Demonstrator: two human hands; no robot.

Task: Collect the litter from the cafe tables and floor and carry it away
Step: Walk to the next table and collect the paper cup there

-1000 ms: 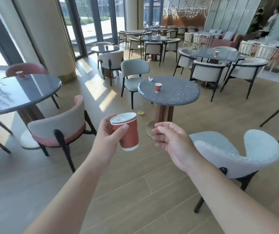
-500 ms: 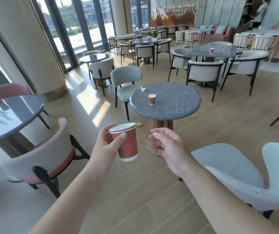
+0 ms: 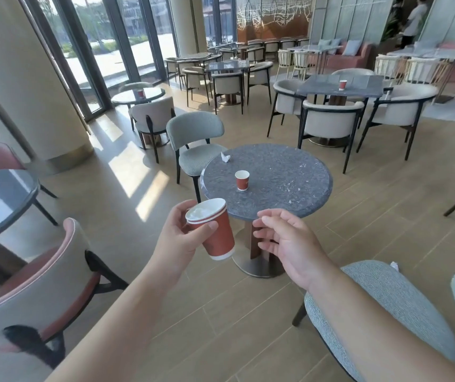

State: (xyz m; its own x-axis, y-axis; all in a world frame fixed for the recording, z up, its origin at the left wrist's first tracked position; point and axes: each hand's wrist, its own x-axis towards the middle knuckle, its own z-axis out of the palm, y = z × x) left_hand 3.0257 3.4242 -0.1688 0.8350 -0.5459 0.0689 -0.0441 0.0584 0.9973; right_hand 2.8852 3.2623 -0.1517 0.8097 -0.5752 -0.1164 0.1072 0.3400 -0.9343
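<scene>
closing in on the round table, cups in hand

our left hand point(image 3: 176, 244) clamps the stacked red cups point(image 3: 212, 230) near the rim, tilted; our right hand point(image 3: 287, 244) hangs loose-fingered, holding nothing. the round table point(image 3: 289, 188) is much nearer than a second ago, so its lone red cup point(image 3: 241, 180) and crumpled napkin point(image 3: 225, 157) look almost in reach. the yellow scrap seen earlier on the floor is now hidden behind our cups. more cups sit on far tables, too small to judge.

Held cup point(image 3: 218, 235): red, white rim; table cup point(image 3: 241, 180): same; round table point(image 3: 276, 180): speckled grey; chair point(image 3: 196, 133): grey-green; floor point(image 3: 221, 326): tan wood-grain
</scene>
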